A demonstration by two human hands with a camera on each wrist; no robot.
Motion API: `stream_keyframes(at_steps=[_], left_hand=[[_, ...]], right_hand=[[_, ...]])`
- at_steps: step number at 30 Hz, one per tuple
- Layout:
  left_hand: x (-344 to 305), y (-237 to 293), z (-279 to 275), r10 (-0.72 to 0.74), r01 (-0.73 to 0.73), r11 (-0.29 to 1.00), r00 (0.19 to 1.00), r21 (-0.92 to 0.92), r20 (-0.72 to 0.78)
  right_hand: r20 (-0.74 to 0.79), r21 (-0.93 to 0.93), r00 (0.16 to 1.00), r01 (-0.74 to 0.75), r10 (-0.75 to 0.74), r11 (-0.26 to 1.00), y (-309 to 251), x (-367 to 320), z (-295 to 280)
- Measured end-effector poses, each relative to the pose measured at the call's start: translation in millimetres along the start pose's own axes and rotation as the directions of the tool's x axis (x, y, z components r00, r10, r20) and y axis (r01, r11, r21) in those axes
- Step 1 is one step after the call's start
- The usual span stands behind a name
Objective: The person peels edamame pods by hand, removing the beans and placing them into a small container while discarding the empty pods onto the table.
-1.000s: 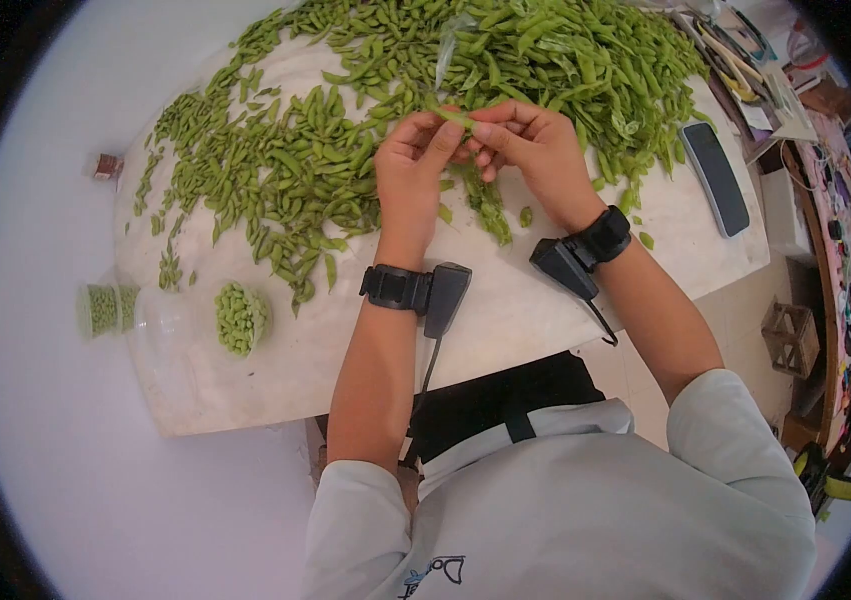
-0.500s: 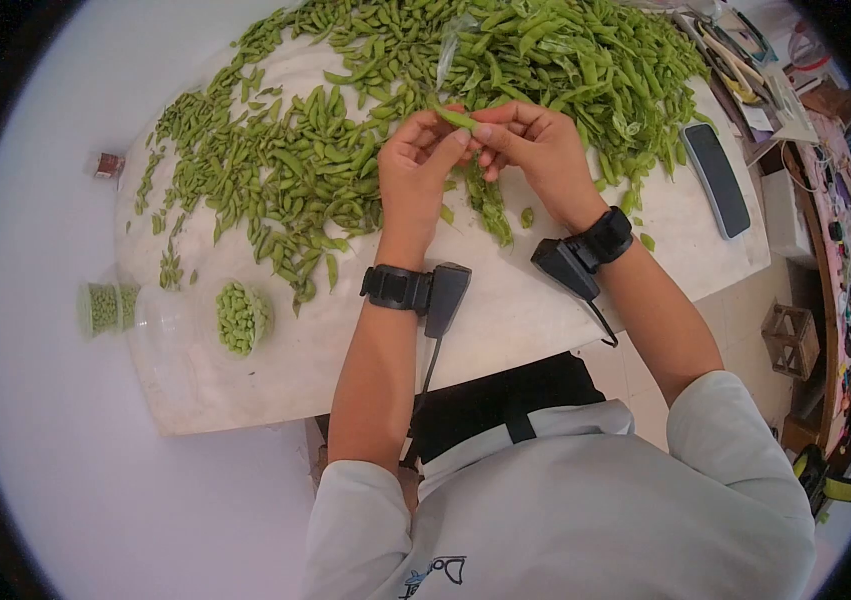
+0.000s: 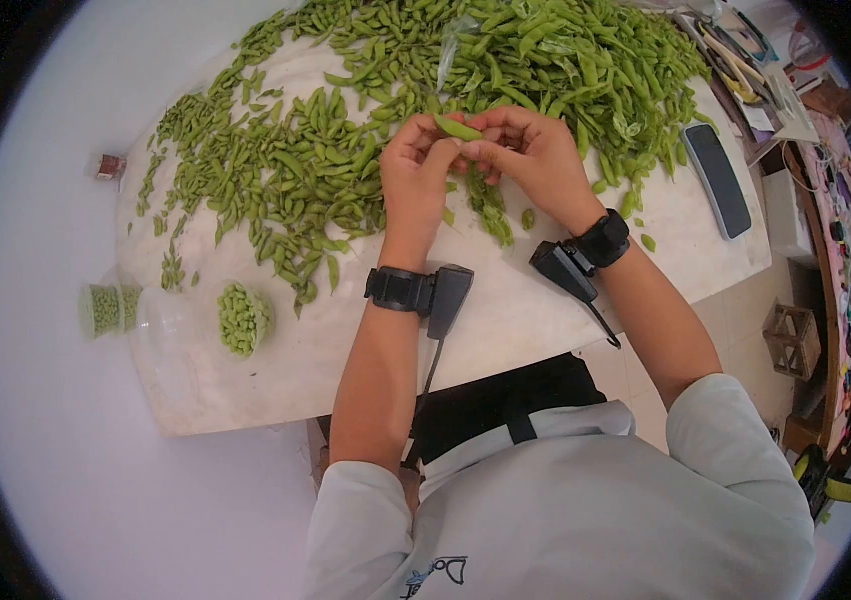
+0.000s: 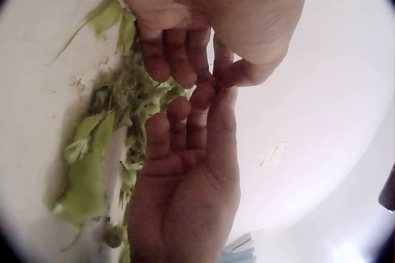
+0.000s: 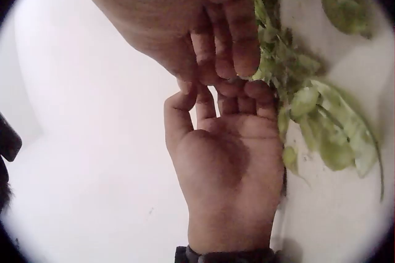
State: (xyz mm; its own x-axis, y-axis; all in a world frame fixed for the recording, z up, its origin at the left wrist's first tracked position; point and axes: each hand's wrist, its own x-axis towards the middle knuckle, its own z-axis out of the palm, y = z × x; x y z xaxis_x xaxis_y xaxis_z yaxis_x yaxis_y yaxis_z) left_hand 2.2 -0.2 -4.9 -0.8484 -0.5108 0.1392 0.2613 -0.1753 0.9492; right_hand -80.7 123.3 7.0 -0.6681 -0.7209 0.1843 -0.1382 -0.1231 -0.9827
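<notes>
A green soybean pod (image 3: 457,128) is between the fingertips of both hands, above the heap of pods. My left hand (image 3: 413,175) pinches it from the left, thumb and curled fingers at its near side. From the right, my right hand (image 3: 543,160) grips its other end with thumb and index finger. The thumbs almost meet below the pod. In both wrist views the fingertips come together and hide the pod; the left hand (image 4: 216,4) is at the top of the left wrist view. Behind the fingers lie loose green pods and husks (image 5: 336,133).
Many small pods (image 3: 315,150) spread over the left of the pale table (image 3: 345,350), with a taller pile (image 3: 585,60) at the back. A clear cup of shelled beans (image 3: 243,318) stands front left. A phone (image 3: 717,180) lies near the right edge.
The pod has risen slightly from the thumbs and shows more of its length. Both hands have shifted a little, with the thumbs now closer together beneath it.
</notes>
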Motion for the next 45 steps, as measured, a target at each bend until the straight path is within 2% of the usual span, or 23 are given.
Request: stream_keyframes(at_steps=[1,4,8,13,14,15,17,20,26,29,32,38,45], left_hand=[[-0.2,-0.6,-0.6,-0.011,0.011,1.0,1.0,-0.013,0.002],[-0.3,1.2,-0.2,-0.012,0.012,1.0,1.0,0.0,-0.001],[-2.6,5.4,3.3,0.001,-0.001,1.0,1.0,0.013,0.0],[4.5,6.3,1.2,0.048,-0.048,0.992,0.999,0.119,0.003],[4.8,7.5,0.7,0.055,-0.058,0.987,0.998,0.15,0.024],[-3.3,8.6,0.9,0.03,-0.035,0.983,0.999,0.181,0.034],[-5.8,7.3,6.0,-0.003,0.002,0.999,1.0,0.054,0.003],[-4.3,5.6,4.4,0.002,-0.001,0.998,1.0,-0.069,0.018],[-1.6,3.7,4.8,0.006,-0.006,0.998,1.0,0.058,0.008],[-0.2,-3.8,0.9,0.009,-0.011,0.997,0.999,0.08,0.031],[-0.8,-2.1,3.3,0.027,-0.029,0.995,0.999,0.098,0.023],[-1.1,-1.9,3.3,0.037,-0.043,0.99,0.998,0.131,0.045],[-1.0,-3.5,1.0,0.037,-0.054,0.98,0.995,0.193,0.093]], right_hand=[[0.006,-0.038,1.0,0.028,-0.028,0.999,0.0,-0.2,0.2],[-0.006,-0.087,1.0,-0.028,0.027,0.996,-1.6,0.3,-1.0],[-0.046,-0.043,0.998,-0.054,0.052,0.998,-5.3,-1.6,1.9],[-0.04,-0.032,0.997,-0.063,0.062,0.997,0.8,-0.1,-0.4],[-0.018,-0.01,0.988,-0.155,0.155,0.988,-5.2,-1.7,-1.1],[-0.025,-0.016,0.993,-0.115,0.115,0.993,-5.7,-2.4,1.7],[-0.044,-0.044,0.998,-0.056,0.054,0.997,-3.9,-3.0,1.1],[-0.036,-0.037,0.998,-0.053,0.052,0.998,-7.8,-3.2,0.4],[-0.05,0.0,0.996,-0.072,0.072,0.997,-10.1,-4.1,0.0],[-0.044,0.014,0.992,-0.115,0.115,0.993,-4.7,-2.7,-3.7],[-0.041,0.0,0.996,-0.079,0.079,0.997,-3.3,-2.2,-3.3],[-0.047,0.04,0.991,-0.122,0.124,0.992,-3.6,-2.3,-3.1],[-0.068,0.058,0.992,-0.099,0.103,0.993,-1.3,-0.8,-4.4]])
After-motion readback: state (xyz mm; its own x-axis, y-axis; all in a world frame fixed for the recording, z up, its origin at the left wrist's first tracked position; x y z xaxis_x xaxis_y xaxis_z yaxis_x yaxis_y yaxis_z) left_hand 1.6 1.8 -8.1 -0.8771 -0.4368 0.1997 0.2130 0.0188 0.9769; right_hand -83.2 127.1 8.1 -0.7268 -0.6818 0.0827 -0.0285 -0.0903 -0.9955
